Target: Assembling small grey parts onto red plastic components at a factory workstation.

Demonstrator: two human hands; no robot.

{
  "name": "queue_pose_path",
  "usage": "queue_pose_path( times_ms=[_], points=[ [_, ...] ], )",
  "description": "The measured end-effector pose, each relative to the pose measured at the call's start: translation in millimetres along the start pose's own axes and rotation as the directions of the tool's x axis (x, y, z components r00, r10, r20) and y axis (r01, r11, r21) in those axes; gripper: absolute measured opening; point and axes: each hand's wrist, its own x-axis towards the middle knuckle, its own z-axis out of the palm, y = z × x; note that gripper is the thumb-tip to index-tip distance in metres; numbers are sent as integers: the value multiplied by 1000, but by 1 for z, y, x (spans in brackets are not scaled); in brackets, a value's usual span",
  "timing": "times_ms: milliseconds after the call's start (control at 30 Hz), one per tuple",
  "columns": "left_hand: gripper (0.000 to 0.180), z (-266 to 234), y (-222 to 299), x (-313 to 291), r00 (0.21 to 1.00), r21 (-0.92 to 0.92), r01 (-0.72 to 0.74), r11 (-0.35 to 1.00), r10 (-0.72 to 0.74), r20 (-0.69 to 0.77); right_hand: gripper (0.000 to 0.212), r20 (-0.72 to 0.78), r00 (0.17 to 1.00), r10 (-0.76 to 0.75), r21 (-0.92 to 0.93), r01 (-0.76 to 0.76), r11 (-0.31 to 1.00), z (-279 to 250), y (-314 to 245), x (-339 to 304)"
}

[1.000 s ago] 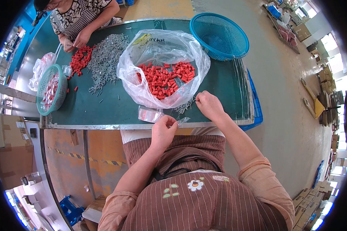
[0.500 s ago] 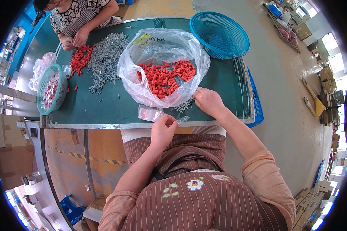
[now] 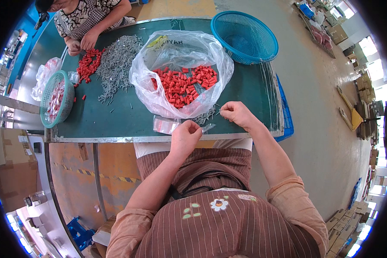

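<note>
The green table (image 3: pixel 256 94) stretches across in front of the person, its metal edge close to the waist. The big bag (image 3: pixel 142 73) stands on it with a wide mouth, beyond both hands, red caps (image 3: pixel 180 86) inside. The blue basket (image 3: pixel 268 36) sits at the far right corner, the green basket (image 3: pixel 68 103) near the left end. Between that and the big bag spread a grey heap (image 3: pixel 120 64) and a smaller red heap (image 3: pixel 88 64), near a co-worker's hands (image 3: pixel 82 44). The right hand (image 3: pixel 241 115) is just right of the big bag, bare green top between it and the right edge; its fingers curl, tips bunched and pointing left, and whether they grasp anything is too small to tell. The left hand (image 3: pixel 186 134) reaches up over the near edge, thumb and forefinger pinched. Packets (image 3: pixel 164 125) lie flat just left of it. The small bag (image 3: pixel 208 127) is caught in that left pinch and juts rightward by the edge. Grey pins (image 3: pixel 205 116) lie between the hands, beside the big bag
</note>
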Motion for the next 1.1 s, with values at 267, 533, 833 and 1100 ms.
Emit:
queue_pose_path(
  times_ms=[267,533,833,1100],
  points=[
    [17,9,14,3,1000,23,-31,999,31,-2,11,-91,838,-538,111,545,831,41,-21,-39],
    [18,5,21,2,998,-22,-52,998,53,45,16,-119,714,-690,-178,669,722,43,-22,-36],
    [19,1,32,3,994,-65,-8,998,15,111,15,-70,715,-695,-195,674,713,34,-29,-38],
    [17,4,41,-4,998,30,-58,998,59,-28,31,-38,723,-690,-193,672,715,20,-27,-40]
  ],
)
